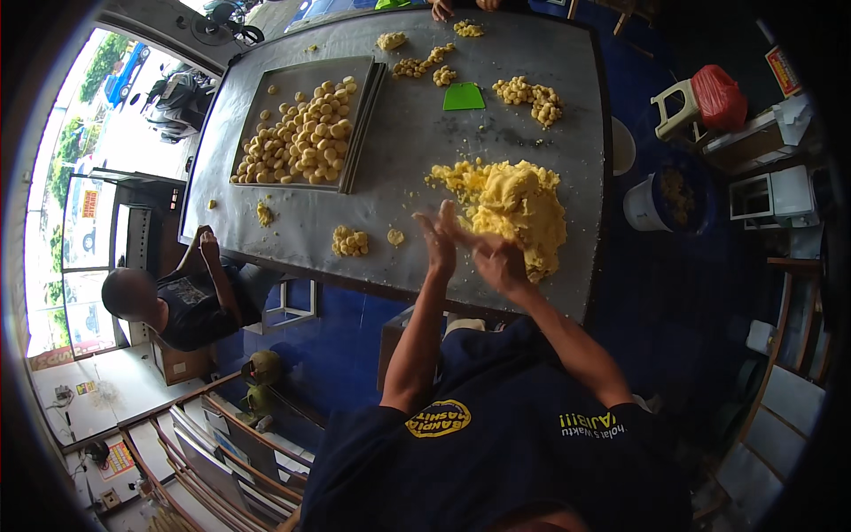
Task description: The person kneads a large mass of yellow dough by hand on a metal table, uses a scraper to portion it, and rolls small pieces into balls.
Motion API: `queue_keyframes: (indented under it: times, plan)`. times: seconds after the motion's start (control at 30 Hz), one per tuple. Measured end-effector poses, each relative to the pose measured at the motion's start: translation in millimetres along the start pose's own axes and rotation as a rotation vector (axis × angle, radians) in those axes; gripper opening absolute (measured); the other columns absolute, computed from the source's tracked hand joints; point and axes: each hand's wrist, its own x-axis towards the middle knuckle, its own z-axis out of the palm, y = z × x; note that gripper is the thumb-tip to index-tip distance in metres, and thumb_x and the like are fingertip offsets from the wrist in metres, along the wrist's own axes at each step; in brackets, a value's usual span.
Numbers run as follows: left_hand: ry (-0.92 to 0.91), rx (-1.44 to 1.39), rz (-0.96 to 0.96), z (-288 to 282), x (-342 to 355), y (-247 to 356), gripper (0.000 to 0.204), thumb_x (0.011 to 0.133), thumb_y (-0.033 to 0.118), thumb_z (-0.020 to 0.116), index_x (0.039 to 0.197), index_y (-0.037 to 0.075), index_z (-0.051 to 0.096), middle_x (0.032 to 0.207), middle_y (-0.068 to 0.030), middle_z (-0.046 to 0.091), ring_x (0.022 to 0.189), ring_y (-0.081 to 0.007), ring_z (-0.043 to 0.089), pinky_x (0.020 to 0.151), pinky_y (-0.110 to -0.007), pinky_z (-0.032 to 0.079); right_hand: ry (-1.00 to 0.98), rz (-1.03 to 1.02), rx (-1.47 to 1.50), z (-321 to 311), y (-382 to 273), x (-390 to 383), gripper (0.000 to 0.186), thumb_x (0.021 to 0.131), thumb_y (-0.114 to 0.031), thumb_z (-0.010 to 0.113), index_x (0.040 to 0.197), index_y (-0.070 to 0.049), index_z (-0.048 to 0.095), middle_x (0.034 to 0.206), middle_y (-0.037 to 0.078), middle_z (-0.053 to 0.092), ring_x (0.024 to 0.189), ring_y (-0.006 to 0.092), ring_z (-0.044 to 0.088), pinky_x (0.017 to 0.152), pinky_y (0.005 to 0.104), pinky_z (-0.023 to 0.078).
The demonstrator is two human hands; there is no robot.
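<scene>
My left hand (438, 241) is raised over the near part of the metal table, its fingers stretched upward and the thumb side apart. My right hand (500, 264) is close beside it, in front of the dough, with fingers pointing toward the left palm and smeared by motion. Whether anything lies between the hands is hidden. A large mound of yellow dough (523, 208) sits just beyond my right hand, with crumbly bits spilling off its left side. Left of my hands lie a flattened dough disc (395, 237) and a cluster of small dough balls (349, 241).
A tray (253, 133) of round dough pieces stands on the table (399, 177) at the left. Farther back lie a green scraper (464, 97) and more dough-ball clusters (529, 99). People work at the left and far edges. A white bucket (645, 208) stands at the right.
</scene>
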Motion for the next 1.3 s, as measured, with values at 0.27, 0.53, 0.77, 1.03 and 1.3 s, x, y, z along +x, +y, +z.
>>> queue_keyframes:
  times: [0.27,0.53,0.77,1.03,1.3]
  plan:
    - [-0.287,0.173,0.136,14.8,-14.3,-8.1,0.091,0.09,0.07,0.014,0.15,0.001,0.01,0.152,-0.0173,0.021,0.143,-0.0264,0.018,0.117,-0.039,0.01,0.064,0.159,-0.068,3.6,27.6,18.8,0.016,0.08,-0.011,0.063,0.094,-0.004,0.067,0.08,0.016,0.066,0.077,0.0336,0.065,0.065,0.0408,0.051]
    - [-0.237,0.571,0.253,3.1,-12.6,-10.5,0.093,0.09,0.064,0.036,0.149,-0.001,0.005,0.154,-0.0232,0.014,0.143,-0.0337,0.015,0.116,-0.04,0.016,0.088,0.02,-0.126,4.2,7.2,13.2,0.016,0.08,-0.014,0.063,0.094,-0.007,0.068,0.083,0.013,0.066,0.079,0.0332,0.065,0.067,0.0404,0.051]
    - [-0.373,1.3,0.436,-9.0,-18.3,28.6,0.095,0.076,0.034,0.076,0.145,-0.003,0.023,0.151,-0.026,0.022,0.141,-0.0384,0.021,0.116,-0.043,0.022,0.073,0.096,-0.087,-15.6,25.4,26.4,0.012,0.081,-0.015,0.061,0.087,-0.006,0.067,0.079,0.016,0.066,0.075,0.0358,0.064,0.065,0.0436,0.05]
    - [-0.418,1.466,0.611,0.8,-17.2,43.7,0.078,0.078,0.027,0.071,0.14,-0.004,0.034,0.149,-0.0228,0.028,0.141,-0.0361,0.021,0.116,-0.044,0.02,0.119,0.187,-0.048,-14.4,43.7,23.2,0.022,0.08,-0.011,0.063,0.101,-0.006,0.067,0.09,0.016,0.067,0.082,0.0353,0.065,0.07,0.0419,0.051]
    - [-0.567,1.641,0.595,4.9,-16.0,47.8,0.067,0.08,0.029,0.068,0.134,-0.002,0.043,0.144,-0.0178,0.039,0.14,-0.031,0.026,0.117,-0.044,0.017,-0.062,0.206,-0.168,-22.8,27.5,23.6,0.027,0.083,-0.013,0.062,0.11,-0.006,0.063,0.103,0.013,0.065,0.093,0.0342,0.063,0.076,0.0397,0.052]
